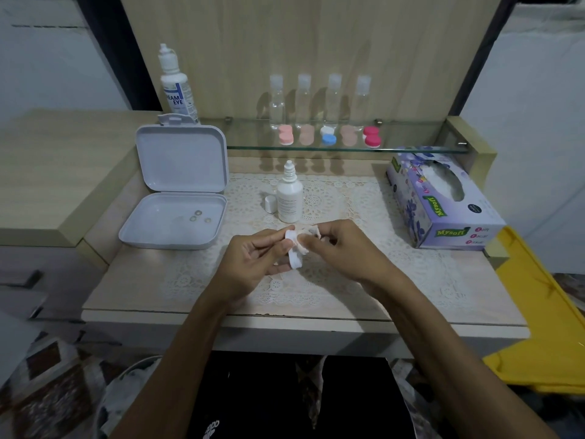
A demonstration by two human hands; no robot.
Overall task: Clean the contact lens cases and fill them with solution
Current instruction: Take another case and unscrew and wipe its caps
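Cleaning stage: left hand (pixel 253 258) grips white case (pixel 293 250); right hand (pixel 340 248) pinches tissue (pixel 311 231) into it. Bottle (pixel 289 198) uncapped; filling pending.

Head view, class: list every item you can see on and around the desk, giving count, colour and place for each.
big bottle: 1, white, shelf's left end
clear bottles: 4, clear, row on shelf
lens cases: 5, pink, peach, blue-white, peach, red, shelf front
box: 1, white, open, desk left
lenses: about 3, greyish, in box
dropper bottle: 1, white, desk centre
cap: 1, white, beside dropper bottle
tissue box: 1, purple, desk right
held case: 1, white, in hands
tissue: 1, white, right hand
hands: 2, left, right
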